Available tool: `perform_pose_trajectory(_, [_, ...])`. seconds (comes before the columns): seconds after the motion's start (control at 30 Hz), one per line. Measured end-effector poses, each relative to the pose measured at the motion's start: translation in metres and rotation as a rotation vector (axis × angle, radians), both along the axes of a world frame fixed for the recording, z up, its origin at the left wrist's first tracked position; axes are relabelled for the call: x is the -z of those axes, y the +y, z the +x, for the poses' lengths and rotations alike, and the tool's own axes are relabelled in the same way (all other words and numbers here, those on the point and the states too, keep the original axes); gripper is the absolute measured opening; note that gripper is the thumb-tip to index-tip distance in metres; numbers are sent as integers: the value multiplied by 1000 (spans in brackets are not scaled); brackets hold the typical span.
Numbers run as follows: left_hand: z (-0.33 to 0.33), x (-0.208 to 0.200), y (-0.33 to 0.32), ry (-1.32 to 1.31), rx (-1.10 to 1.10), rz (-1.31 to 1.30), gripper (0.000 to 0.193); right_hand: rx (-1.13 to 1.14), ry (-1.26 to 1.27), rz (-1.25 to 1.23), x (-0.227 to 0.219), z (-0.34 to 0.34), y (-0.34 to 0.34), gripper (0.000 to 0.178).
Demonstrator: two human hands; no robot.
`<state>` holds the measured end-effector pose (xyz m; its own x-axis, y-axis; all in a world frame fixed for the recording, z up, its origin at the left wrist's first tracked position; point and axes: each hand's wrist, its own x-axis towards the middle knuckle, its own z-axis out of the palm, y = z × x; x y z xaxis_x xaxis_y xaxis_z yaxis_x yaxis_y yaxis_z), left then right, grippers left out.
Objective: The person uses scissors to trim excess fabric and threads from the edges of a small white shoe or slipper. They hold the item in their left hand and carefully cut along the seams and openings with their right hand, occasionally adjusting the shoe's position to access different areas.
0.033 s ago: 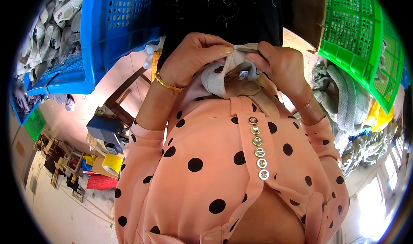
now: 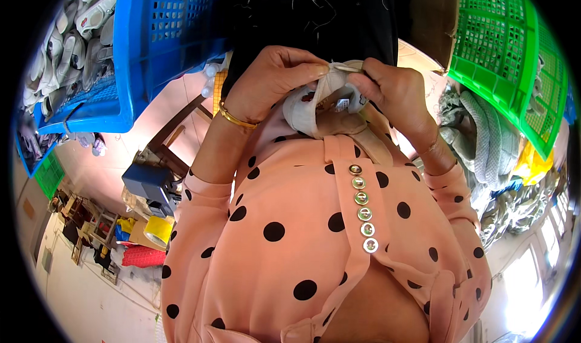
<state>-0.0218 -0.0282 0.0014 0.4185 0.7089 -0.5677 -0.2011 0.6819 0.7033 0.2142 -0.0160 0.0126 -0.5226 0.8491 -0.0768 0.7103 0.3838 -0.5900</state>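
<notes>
Above my lap I hold a white and beige shoe upper (image 2: 301, 114), with a small dark-red patch and a pale label showing on it. My left hand (image 2: 275, 79), a gold bangle at its wrist, pinches the upper's edge between thumb and fingertips. On the other side my right hand (image 2: 396, 92) has its thumb and bent fingers closed on the same beige edge. Both hands are near each other at the top of the piece. A beige flap (image 2: 372, 143) hangs from it against my shirt. Whatever lies between the fingertips is too small to make out.
On the left stands a blue plastic basket (image 2: 124, 52) beside a pile of similar pale uppers (image 2: 72, 46). A green basket (image 2: 493, 52) is at the right, above heaped grey fabric pieces (image 2: 478, 134). A brown carton (image 2: 426, 16) stands beside my leg. Loose threads cling to my dark trousers (image 2: 302, 22).
</notes>
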Motion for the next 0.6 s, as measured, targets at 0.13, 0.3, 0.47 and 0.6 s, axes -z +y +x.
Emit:
perform_pose_trajectory(0.13, [2,-1,2,15,17,31,20,238,405,-521,-3,5,6,31])
perform_pose_trajectory(0.3, [2,-4,5,92,94,137,20,210,459,-840,-13,-1,11,22])
perform_pose_trajectory(0.47, [14,-17,4,232,7,343,17,255,472,-866,-9,0,13,18])
perform_pose_trajectory(0.6, [18,-26,10,443,75,603,15,202,391,-828,-17,-5,18,17])
